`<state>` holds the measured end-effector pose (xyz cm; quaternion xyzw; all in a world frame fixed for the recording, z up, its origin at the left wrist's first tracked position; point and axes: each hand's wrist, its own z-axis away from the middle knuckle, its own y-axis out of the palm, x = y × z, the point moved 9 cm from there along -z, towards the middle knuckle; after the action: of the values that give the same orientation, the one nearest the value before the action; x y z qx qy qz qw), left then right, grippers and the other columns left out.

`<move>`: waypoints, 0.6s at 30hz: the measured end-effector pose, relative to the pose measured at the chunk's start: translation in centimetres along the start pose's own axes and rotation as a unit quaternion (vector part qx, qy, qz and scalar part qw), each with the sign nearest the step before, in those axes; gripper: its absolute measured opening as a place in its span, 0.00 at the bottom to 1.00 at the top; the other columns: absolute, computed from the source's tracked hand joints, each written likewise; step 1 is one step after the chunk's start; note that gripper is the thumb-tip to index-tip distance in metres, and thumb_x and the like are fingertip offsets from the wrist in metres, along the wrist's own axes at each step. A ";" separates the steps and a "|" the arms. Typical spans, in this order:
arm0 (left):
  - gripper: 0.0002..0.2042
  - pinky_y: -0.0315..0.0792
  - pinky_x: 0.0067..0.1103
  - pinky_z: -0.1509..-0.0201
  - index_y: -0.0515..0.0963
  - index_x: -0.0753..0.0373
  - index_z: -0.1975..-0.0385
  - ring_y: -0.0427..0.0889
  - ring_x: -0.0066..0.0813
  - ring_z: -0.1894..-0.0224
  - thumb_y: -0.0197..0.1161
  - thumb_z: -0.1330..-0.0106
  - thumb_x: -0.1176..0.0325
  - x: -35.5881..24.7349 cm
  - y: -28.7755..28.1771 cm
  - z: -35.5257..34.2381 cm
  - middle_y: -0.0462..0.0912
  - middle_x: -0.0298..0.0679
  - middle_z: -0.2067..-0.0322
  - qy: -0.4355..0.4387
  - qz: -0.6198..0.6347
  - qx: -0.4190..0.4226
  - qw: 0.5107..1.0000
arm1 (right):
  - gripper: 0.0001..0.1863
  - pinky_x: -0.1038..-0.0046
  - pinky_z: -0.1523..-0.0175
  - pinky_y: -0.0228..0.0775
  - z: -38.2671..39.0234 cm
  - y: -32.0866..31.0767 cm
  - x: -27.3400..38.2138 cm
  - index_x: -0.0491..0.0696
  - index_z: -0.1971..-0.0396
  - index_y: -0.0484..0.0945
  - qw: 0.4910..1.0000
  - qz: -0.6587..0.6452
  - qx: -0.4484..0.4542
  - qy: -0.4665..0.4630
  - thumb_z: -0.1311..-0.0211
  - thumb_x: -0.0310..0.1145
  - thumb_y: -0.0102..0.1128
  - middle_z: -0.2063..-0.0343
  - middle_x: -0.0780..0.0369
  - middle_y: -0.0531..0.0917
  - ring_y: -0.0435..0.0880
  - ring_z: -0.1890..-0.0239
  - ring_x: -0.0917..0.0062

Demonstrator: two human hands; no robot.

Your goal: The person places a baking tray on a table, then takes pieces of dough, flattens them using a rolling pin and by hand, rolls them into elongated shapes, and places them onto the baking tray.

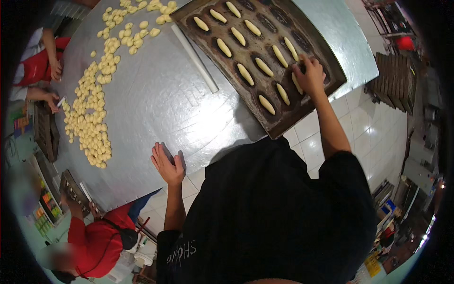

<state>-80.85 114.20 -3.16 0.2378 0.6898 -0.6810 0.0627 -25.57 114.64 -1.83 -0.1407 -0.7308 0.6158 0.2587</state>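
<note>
One dough stick (297,84) on the dark tray (279,127), just left of the right hand (312,78) — long axis slanting away leftward; fingers half-curled, hold impossible to tell. Left hand (169,168) farther off, fingers spread over the surface (156,94).

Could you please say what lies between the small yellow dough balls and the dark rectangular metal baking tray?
In the head view, a long pale rod lies there on the silvery metal table, beside the baking tray.
</note>
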 end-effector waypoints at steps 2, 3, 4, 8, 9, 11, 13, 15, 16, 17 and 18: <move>0.32 0.41 0.48 0.29 0.62 0.70 0.38 0.57 0.58 0.32 0.56 0.40 0.58 0.6 -1.2 0.7 0.63 0.57 0.36 -0.012 -0.018 -0.009 1.000 | 0.23 0.52 0.43 0.64 -0.1 0.5 1.2 0.56 0.45 0.76 0.998 -0.062 0.001 0.025 0.40 0.45 0.60 0.50 0.53 0.76 0.73 0.47 0.56; 0.30 0.46 0.47 0.31 0.65 0.70 0.40 0.61 0.57 0.35 0.58 0.41 0.60 0.3 -1.6 0.4 0.66 0.57 0.39 0.015 -0.008 -0.023 1.000 | 0.22 0.53 0.44 0.65 -0.3 -0.8 2.9 0.55 0.46 0.76 0.997 -0.060 -0.054 0.000 0.40 0.45 0.60 0.51 0.53 0.76 0.73 0.47 0.56; 0.28 0.51 0.45 0.33 0.68 0.69 0.42 0.65 0.56 0.38 0.60 0.42 0.61 0.0 -2.4 -0.5 0.69 0.57 0.42 0.038 -0.006 -0.044 0.998 | 0.22 0.55 0.45 0.66 -0.9 -1.8 5.4 0.54 0.47 0.77 0.991 -0.070 -0.110 -0.030 0.40 0.44 0.60 0.52 0.53 0.77 0.74 0.48 0.56; 0.17 0.67 0.35 0.48 0.78 0.65 0.55 0.77 0.45 0.55 0.65 0.44 0.68 1.4 -4.7 -5.4 0.80 0.46 0.57 0.084 0.062 -0.094 0.990 | 0.19 0.60 0.45 0.67 2.0 -2.7 19.7 0.49 0.51 0.78 0.907 -0.398 0.009 -0.137 0.43 0.35 0.65 0.53 0.53 0.78 0.74 0.48 0.55; 0.16 0.69 0.35 0.50 0.78 0.65 0.56 0.78 0.44 0.58 0.65 0.44 0.68 3.5 -5.3 -7.5 0.81 0.45 0.58 0.058 0.099 -0.109 0.987 | 0.23 0.60 0.45 0.68 3.8 -1.4 24.1 0.47 0.48 0.75 0.872 -0.459 0.123 -0.117 0.45 0.32 0.67 0.50 0.50 0.75 0.74 0.48 0.55; 0.14 0.70 0.35 0.54 0.79 0.64 0.57 0.78 0.44 0.61 0.64 0.43 0.67 8.0 -7.3 -12.0 0.81 0.45 0.60 0.025 0.111 -0.161 0.980 | 0.24 0.60 0.46 0.69 6.9 -0.3 30.9 0.46 0.46 0.73 0.896 -0.360 0.095 -0.243 0.45 0.30 0.64 0.48 0.48 0.73 0.75 0.48 0.54; 0.15 0.72 0.36 0.54 0.79 0.64 0.56 0.79 0.46 0.60 0.64 0.42 0.67 12.0 -10.4 -15.7 0.81 0.46 0.61 0.004 0.012 -0.239 0.971 | 0.26 0.60 0.47 0.71 9.8 2.3 35.0 0.46 0.43 0.70 0.899 -0.249 0.056 -0.357 0.44 0.28 0.62 0.45 0.46 0.71 0.76 0.49 0.54; 0.14 0.73 0.36 0.52 0.79 0.62 0.55 0.80 0.44 0.57 0.63 0.41 0.67 15.9 -13.5 -17.7 0.82 0.45 0.61 -0.066 -0.127 -0.275 0.951 | 0.32 0.59 0.47 0.72 9.5 5.7 34.2 0.47 0.37 0.63 0.961 -0.110 0.055 -0.249 0.45 0.24 0.57 0.43 0.44 0.67 0.76 0.49 0.52; 0.14 0.73 0.36 0.52 0.79 0.60 0.55 0.79 0.43 0.56 0.63 0.41 0.67 18.5 -14.6 -18.0 0.81 0.44 0.60 -0.128 -0.194 -0.271 0.934 | 0.32 0.59 0.47 0.72 9.8 5.1 35.1 0.47 0.37 0.63 0.959 -0.110 0.056 -0.256 0.45 0.24 0.57 0.43 0.44 0.67 0.76 0.49 0.52; 0.14 0.73 0.36 0.52 0.79 0.60 0.55 0.79 0.43 0.56 0.63 0.41 0.67 20.7 -15.4 -18.3 0.81 0.44 0.60 -0.133 -0.195 -0.274 0.932 | 0.34 0.59 0.47 0.72 10.3 4.7 35.1 0.46 0.36 0.61 0.959 -0.146 0.109 -0.215 0.46 0.24 0.55 0.42 0.43 0.67 0.76 0.49 0.51; 0.14 0.72 0.36 0.52 0.80 0.58 0.55 0.79 0.41 0.55 0.64 0.41 0.67 22.8 -15.2 -18.8 0.81 0.43 0.61 -0.135 -0.219 -0.213 0.942 | 0.36 0.59 0.47 0.71 11.0 4.7 34.9 0.46 0.34 0.59 0.954 -0.180 0.163 -0.174 0.47 0.23 0.53 0.42 0.42 0.66 0.76 0.49 0.50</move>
<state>-102.74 138.58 2.56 -0.0325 0.8390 -0.5405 0.0536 -61.00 124.77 -0.46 0.1465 -0.6671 0.6848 0.2540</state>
